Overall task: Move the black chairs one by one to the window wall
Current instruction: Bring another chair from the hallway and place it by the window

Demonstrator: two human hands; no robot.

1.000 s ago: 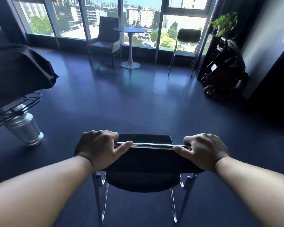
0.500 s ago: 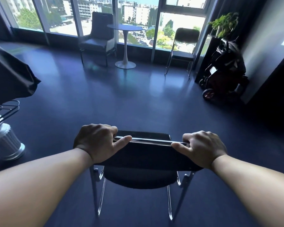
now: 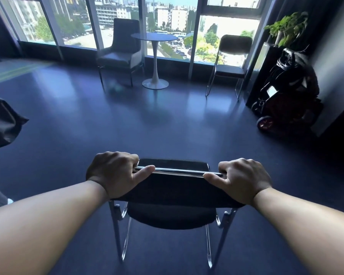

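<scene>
Both grips curl round the black chrome-framed chair's top rail, left hand and right hand. Lift evenly toward the far window wall.

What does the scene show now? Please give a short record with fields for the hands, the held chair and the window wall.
left hand: grips the left end of the top rail
right hand: grips the right end of the same rail
black chair: between the arms, seat facing the windows
window wall: across the open floor
already there: second black chair, round table, grey armchair
right corner: potted plant, wheeled cart
</scene>
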